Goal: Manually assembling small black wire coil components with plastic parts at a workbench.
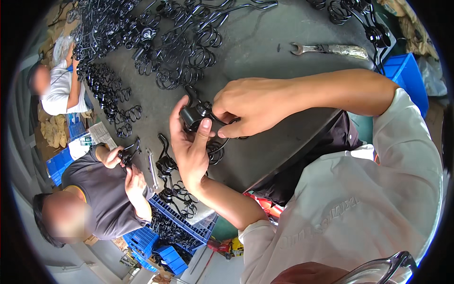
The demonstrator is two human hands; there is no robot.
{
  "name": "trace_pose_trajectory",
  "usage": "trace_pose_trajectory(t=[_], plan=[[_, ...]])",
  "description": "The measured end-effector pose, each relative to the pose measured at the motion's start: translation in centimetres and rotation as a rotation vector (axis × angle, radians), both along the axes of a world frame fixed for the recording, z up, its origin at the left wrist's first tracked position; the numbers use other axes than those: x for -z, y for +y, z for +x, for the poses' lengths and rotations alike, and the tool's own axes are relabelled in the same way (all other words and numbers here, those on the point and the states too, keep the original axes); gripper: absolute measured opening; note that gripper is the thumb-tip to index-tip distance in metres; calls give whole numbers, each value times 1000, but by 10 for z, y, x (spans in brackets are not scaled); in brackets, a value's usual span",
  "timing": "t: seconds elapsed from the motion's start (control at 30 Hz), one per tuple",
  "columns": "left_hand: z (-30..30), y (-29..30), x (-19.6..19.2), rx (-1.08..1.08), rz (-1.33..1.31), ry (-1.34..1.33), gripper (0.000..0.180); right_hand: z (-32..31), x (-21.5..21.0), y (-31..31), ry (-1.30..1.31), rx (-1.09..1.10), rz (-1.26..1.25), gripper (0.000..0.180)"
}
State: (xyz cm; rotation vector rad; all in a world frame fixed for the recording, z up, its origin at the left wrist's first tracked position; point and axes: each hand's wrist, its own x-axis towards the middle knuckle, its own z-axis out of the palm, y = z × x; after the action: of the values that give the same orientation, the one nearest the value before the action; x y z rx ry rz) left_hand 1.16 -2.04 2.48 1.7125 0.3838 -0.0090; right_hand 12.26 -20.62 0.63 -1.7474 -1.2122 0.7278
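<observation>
My left hand (189,142) and my right hand (250,106) both grip one black metal part (196,115), a small cylinder body with a coiled wire spring hanging from it. The left thumb presses on the body from below. The right fingers pinch it from the right side. The part is held just above the dark grey table (265,52). More assembled black parts (166,165) lie on the table to the left of my left wrist.
A big heap of black wire springs (175,52) covers the table's far side. A wrench (326,48) lies at the upper right, a small one (152,166) near a co-worker's hands (124,165). Blue crates (182,227) sit below the table edge; another blue bin (406,75) is at right.
</observation>
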Motion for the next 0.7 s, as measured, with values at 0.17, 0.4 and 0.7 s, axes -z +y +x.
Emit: trace_pose_trajectory(t=[0.17, 0.4, 0.7], plan=[[-1, 4, 9, 4, -69, -65, 66, 7, -1, -1, -23, 30, -24, 37], [-1, 1, 6, 15, -116, -32, 64, 19, 19, 9, -5, 291, 269, 14], [1, -3, 4, -14, -90, -26, 62, 17, 24, 13, -82, 201, 312, 12]])
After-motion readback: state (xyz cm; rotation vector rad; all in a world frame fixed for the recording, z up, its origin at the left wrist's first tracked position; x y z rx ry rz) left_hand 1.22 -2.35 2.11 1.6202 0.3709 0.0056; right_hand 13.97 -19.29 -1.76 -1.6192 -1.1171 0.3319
